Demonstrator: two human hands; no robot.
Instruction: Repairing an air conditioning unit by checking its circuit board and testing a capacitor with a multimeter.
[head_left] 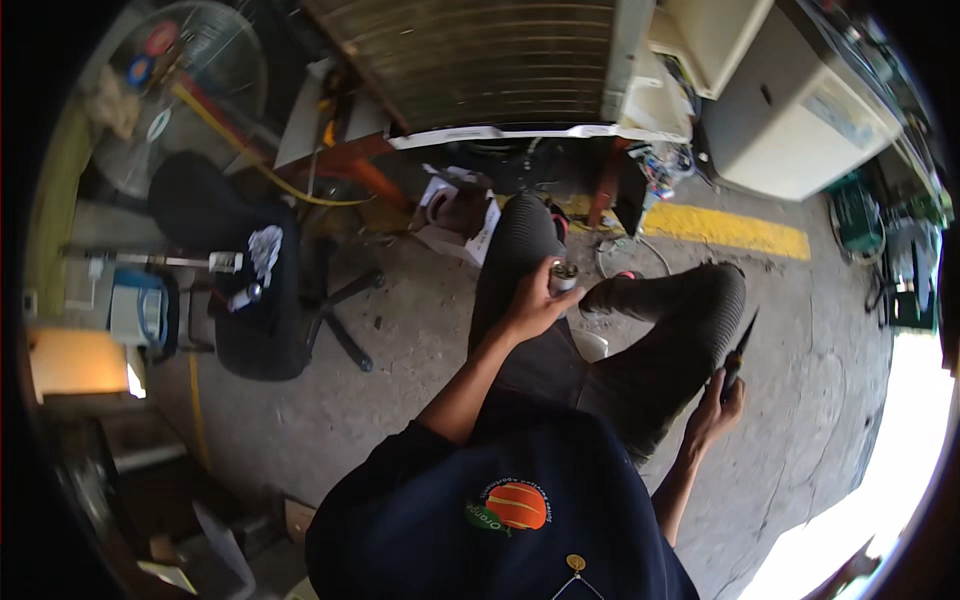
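Showing the parts at work from my remote viewpoint: a small cylinder (566,284), just off the centre of view toward half past two, and a pointed tool (745,345), well out between three and four o'clock. Handling (my estimate): the cylinder should be light and stiff, its smooth side perhaps slippery, its top the more delicate part. I would take it around the pale wall, thumb opposing fingers, leaving the top free. The tool should be rigid and a little heavier; I would hold it by the thick end, away from the point. Appearance: the cylinder is short, whitish along the side, with a dark, uneven, metallic-looking top turned toward me; finer detail is too small to tell. The tool is dark, with a touch of yellow near the grip, tapering to a point directed toward one o'clock. Hands: my left hand (537,303) is closed around the cylinder above the trousers (517,255); my right hand (718,402) is wrapped around the tool's thick end, above the concrete floor (800,370).
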